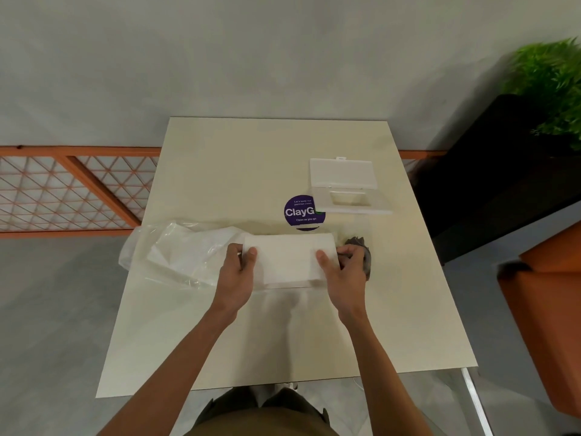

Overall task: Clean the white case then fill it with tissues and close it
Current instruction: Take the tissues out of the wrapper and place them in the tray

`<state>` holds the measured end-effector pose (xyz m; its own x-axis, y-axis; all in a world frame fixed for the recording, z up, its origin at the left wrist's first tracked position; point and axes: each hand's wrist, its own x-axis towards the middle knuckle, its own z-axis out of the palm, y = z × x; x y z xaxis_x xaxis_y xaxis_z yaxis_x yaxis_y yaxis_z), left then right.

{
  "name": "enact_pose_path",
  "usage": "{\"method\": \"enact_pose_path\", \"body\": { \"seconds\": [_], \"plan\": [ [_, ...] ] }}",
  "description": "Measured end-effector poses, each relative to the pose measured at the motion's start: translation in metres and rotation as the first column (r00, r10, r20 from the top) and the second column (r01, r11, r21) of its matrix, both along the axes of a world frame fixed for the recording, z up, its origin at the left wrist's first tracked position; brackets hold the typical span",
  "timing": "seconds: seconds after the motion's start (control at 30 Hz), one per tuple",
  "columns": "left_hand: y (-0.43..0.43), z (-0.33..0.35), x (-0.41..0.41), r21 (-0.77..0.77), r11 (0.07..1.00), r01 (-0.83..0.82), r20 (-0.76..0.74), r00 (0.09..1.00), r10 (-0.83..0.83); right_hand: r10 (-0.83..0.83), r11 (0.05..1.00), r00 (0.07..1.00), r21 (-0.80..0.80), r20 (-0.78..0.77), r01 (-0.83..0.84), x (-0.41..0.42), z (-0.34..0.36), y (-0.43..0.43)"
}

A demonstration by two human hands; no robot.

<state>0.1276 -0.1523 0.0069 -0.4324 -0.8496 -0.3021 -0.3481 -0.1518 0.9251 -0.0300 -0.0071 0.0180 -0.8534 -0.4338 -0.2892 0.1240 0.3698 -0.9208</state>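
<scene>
fingers of the left hand and right hand pinch opposite ends of the flat white tissue stack, likely keeping it square for the open white plastic case at one o'clock.

Both forearms bare, no sleeves in view. Left hand and right hand bare: no gloves, rings or watch. Olive-brown trousers at bottom edge.
</scene>
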Motion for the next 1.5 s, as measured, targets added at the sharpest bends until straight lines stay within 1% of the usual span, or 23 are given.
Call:
{"method": "enact_pose_path", "body": {
  "seconds": [0.03, 0.1, 0.17, 0.2, 0.3, 0.33, 0.37, 0.43, 0.47, 0.53, 0.6, 0.67, 0.77, 0.83, 0.93, 1.0, 1.07, 1.2, 1.27, 1.4, 1.43, 1.47, 1.5],
  "plan": [
    [0.001, -0.001, 0.0, -0.002, 1.0, 0.008, 0.015, 1.0, -0.008, 0.04, 0.999, 0.999, 0.016, -0.004, -0.04, 0.002, 0.001, -0.001],
    [0.005, 0.002, -0.001, -0.014, 1.0, 0.024, -0.002, 1.0, -0.024, 0.102, 0.995, 0.995, -0.008, -0.015, -0.102, 0.006, 0.004, -0.002],
    [0.007, 0.005, -0.002, -0.035, 0.999, -0.006, -0.053, 0.999, 0.004, 0.093, 0.993, 0.995, -0.073, -0.016, -0.094, 0.006, 0.006, -0.003],
    [0.007, 0.005, -0.003, -0.039, 0.999, -0.034, -0.081, 0.996, 0.031, 0.07, 0.99, 0.997, -0.122, 0.017, -0.067, 0.005, 0.007, -0.004],
    [0.004, 0.002, -0.003, -0.021, 0.997, -0.075, -0.134, 0.988, 0.072, 0.029, 0.964, 0.97, -0.263, 0.241, 0.037, 0.003, 0.01, -0.003],
    [0.003, 0.002, -0.003, -0.011, 0.997, -0.07, -0.147, 0.987, 0.068, 0.036, 0.954, 0.959, -0.295, 0.282, 0.051, 0.001, 0.012, -0.001],
    [0.002, 0.003, -0.003, -0.008, 0.998, -0.064, -0.158, 0.985, 0.062, 0.058, 0.947, 0.96, -0.321, 0.275, 0.035, 0.0, 0.017, 0.001],
    [0.002, 0.007, -0.002, -0.038, 0.997, -0.06, -0.184, 0.982, 0.052, 0.106, 0.93, 0.971, -0.368, 0.212, -0.021, -0.004, 0.02, 0.005],
    [0.001, 0.008, -0.002, -0.058, 0.996, -0.066, -0.195, 0.979, 0.053, 0.124, 0.929, 0.977, -0.366, 0.175, -0.053, -0.005, 0.019, 0.006],
    [-0.001, 0.007, -0.003, -0.089, 0.993, -0.072, -0.176, 0.983, 0.056, 0.171, 0.952, 0.982, -0.271, 0.082, -0.143, -0.007, 0.015, 0.006],
    [-0.004, 0.004, -0.004, -0.096, 0.995, -0.031, -0.107, 0.994, 0.021, 0.22, 0.966, 0.975, -0.142, 0.016, -0.215, -0.007, 0.011, 0.006],
    [-0.006, 0.001, -0.005, -0.109, 0.994, 0.023, -0.047, 0.998, -0.028, 0.217, 0.974, 0.975, -0.052, -0.041, -0.219, -0.007, 0.009, 0.007],
    [-0.009, -0.002, -0.003, -0.208, 0.976, 0.067, 0.01, 0.998, -0.067, 0.177, 0.984, 0.969, 0.012, -0.173, -0.178, -0.008, 0.01, 0.006],
    [-0.012, -0.005, -0.002, -0.265, 0.958, 0.114, 0.094, 0.991, -0.092, 0.197, 0.979, 0.936, 0.103, -0.292, -0.174, -0.01, 0.007, 0.004],
    [-0.011, -0.01, -0.003, -0.288, 0.933, 0.215, 0.192, 0.968, -0.163, 0.275, 0.953, 0.876, 0.233, -0.396, -0.194, -0.015, -0.001, 0.005],
    [-0.008, -0.01, -0.002, -0.301, 0.92, 0.251, 0.212, 0.958, -0.192, 0.329, 0.932, 0.853, 0.282, -0.405, -0.226, -0.017, -0.011, 0.006],
    [-0.007, -0.011, 0.0, -0.332, 0.899, 0.285, 0.241, 0.947, -0.211, 0.376, 0.911, 0.861, 0.305, -0.342, -0.277, -0.017, -0.017, 0.008],
    [-0.007, -0.011, 0.0, -0.427, 0.803, 0.416, 0.396, 0.884, -0.248, 0.411, 0.888, 0.871, 0.334, -0.269, -0.316, -0.015, -0.021, 0.01],
    [-0.008, -0.011, -0.001, -0.454, 0.767, 0.453, 0.45, 0.86, -0.241, 0.444, 0.86, 0.86, 0.387, -0.251, -0.332, -0.018, -0.018, 0.01],
    [-0.011, -0.016, -0.002, -0.472, 0.732, 0.491, 0.531, 0.821, -0.209, 0.498, 0.819, 0.84, 0.434, -0.214, -0.376, -0.025, -0.011, 0.011],
    [-0.011, -0.018, -0.002, -0.499, 0.708, 0.5, 0.551, 0.814, -0.187, 0.528, 0.794, 0.821, 0.472, -0.219, -0.384, -0.026, -0.012, 0.011],
    [-0.01, -0.021, -0.002, -0.537, 0.669, 0.513, 0.57, 0.806, -0.16, 0.55, 0.77, 0.794, 0.525, -0.257, -0.363, -0.025, -0.013, 0.011],
    [-0.008, -0.024, -0.003, -0.581, 0.619, 0.528, 0.587, 0.799, -0.131, 0.56, 0.757, 0.76, 0.578, -0.332, -0.305, -0.024, -0.014, 0.012]
  ]
}}
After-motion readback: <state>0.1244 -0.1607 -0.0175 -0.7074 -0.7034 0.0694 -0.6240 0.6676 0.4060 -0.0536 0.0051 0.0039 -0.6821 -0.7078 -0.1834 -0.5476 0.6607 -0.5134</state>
